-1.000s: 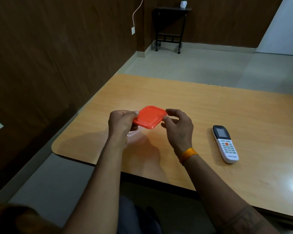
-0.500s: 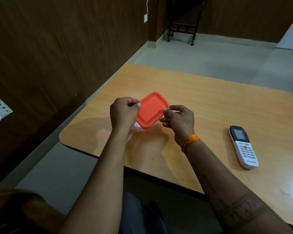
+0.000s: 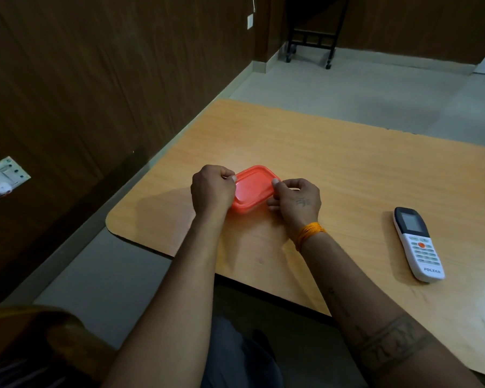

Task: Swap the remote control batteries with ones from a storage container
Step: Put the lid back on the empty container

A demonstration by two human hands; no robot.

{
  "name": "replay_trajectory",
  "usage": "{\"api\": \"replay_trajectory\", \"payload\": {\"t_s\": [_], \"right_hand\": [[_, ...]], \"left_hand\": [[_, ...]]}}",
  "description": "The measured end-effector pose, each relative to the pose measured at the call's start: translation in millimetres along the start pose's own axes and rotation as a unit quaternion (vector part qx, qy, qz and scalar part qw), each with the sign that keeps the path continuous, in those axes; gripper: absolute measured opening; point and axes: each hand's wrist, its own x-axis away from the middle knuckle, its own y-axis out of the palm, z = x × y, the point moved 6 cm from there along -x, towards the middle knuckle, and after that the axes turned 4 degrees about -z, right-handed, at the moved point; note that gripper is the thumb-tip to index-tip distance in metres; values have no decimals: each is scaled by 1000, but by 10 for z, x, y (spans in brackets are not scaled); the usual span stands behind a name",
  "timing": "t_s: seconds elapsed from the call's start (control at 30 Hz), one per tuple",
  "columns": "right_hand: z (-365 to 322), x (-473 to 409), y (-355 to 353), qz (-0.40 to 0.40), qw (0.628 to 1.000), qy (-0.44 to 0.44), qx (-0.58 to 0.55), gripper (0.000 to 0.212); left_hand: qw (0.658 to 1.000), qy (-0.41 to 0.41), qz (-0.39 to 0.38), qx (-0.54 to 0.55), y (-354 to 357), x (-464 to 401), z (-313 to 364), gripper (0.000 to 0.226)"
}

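Note:
A small storage container with an orange lid (image 3: 254, 189) sits low over the wooden table (image 3: 347, 169), near its left corner. My left hand (image 3: 212, 190) grips the lid's left edge, thumb on top. My right hand (image 3: 297, 201) pinches the lid's right edge. The container's clear body is hidden under the lid and my fingers, and its contents cannot be seen. A white remote control (image 3: 417, 243) with a dark screen lies face up on the table, well to the right of both hands.
A dark wood-panelled wall runs along the left, with a white switch plate (image 3: 3, 177) on it. A black wheeled stand (image 3: 310, 37) is at the far wall. The table's near edge crosses just above my lap.
The container has come down from a raised, tilted hold to lie nearly flat at table level. Both hands stayed on its edges. My view has tipped downward and to the left.

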Motion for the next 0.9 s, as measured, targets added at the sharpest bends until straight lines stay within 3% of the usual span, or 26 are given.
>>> {"api": "replay_trajectory", "payload": {"t_s": [0.43,0.6,0.8,0.9], "right_hand": [[-36,-67,-30,25,994,-22,104,22],[-60,11,63,17,991,-24,132,35],[-272,110,184,-30,989,-52,134,30],[-253,168,223,-45,991,-50,118,36]], "left_hand": [[996,-33,-82,-15,111,25,7,15],[990,-52,-132,17,142,96,100,15],[975,-99,-143,142,197,194,169,47],[977,-102,-147,117,209,252,167,72]]}}
